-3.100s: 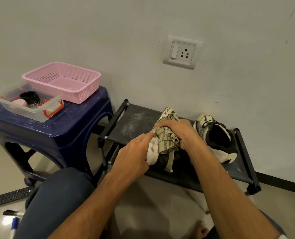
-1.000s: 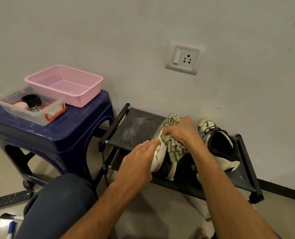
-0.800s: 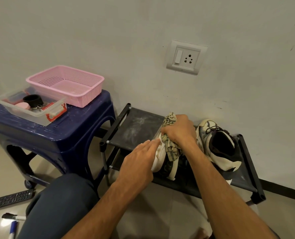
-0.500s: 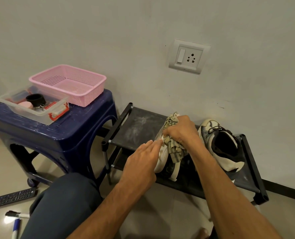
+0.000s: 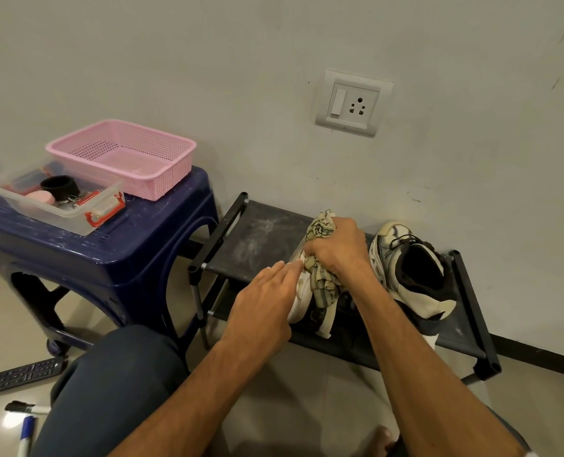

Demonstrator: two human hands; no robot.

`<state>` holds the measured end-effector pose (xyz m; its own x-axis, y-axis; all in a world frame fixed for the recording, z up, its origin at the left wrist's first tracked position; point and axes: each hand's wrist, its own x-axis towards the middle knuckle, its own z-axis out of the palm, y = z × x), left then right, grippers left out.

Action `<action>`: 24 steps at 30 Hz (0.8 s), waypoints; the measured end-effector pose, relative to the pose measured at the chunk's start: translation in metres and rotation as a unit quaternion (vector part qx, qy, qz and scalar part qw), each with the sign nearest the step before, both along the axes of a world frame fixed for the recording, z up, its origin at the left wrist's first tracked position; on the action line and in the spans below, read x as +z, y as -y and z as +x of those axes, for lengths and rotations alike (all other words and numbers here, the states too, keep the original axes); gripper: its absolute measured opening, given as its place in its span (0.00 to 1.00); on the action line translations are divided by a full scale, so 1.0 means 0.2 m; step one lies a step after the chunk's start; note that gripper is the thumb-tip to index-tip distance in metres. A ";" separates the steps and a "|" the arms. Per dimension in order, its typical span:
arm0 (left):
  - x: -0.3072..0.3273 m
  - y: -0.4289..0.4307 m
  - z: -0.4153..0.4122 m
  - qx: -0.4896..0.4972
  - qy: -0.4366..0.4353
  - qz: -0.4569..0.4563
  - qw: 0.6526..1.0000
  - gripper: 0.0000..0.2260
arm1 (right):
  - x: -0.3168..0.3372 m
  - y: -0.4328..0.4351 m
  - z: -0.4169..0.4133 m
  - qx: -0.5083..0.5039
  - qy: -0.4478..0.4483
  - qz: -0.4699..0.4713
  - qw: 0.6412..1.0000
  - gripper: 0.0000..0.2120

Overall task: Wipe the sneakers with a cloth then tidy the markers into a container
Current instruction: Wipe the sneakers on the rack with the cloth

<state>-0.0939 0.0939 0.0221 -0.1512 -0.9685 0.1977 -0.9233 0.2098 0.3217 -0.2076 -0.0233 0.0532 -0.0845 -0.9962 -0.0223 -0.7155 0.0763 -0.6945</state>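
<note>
Two cream and black sneakers stand on a low black shoe rack. My right hand is shut on a patterned beige cloth and presses it on top of the left sneaker. My left hand rests flat against that sneaker's left side and steadies it. The right sneaker stands untouched beside it. Markers lie on the floor at the bottom left: a black-capped marker and a blue marker. An empty pink basket sits on a blue stool.
The blue plastic stool stands left of the rack and also carries a clear box with small items. A remote control lies on the floor. My knee is at the bottom centre. A wall socket is above.
My right hand has rubbed the cloth back and forth a short way over the left sneaker. My left hand stays on the sneaker's side. The view shifted slightly.
</note>
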 end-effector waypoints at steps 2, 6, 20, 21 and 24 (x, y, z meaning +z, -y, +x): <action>0.00 0.01 0.00 -0.002 0.003 -0.002 1.000 0.42 | 0.00 0.00 0.00 0.012 -0.011 0.000 1.000 0.09; 0.00 0.01 0.00 0.000 0.005 0.008 1.000 0.42 | -0.03 -0.02 0.03 0.012 -0.044 -0.081 0.996 0.06; 0.01 0.01 0.03 0.010 -0.032 0.030 0.999 0.41 | 0.07 -0.03 -0.15 -0.020 0.209 0.058 0.976 0.11; 0.01 0.01 0.03 0.011 -0.031 0.031 0.999 0.41 | 0.07 -0.04 -0.14 -0.015 0.209 0.069 0.975 0.12; 0.01 0.01 0.03 0.012 -0.029 0.035 0.999 0.42 | 0.07 -0.04 -0.10 0.002 0.205 0.099 0.974 0.14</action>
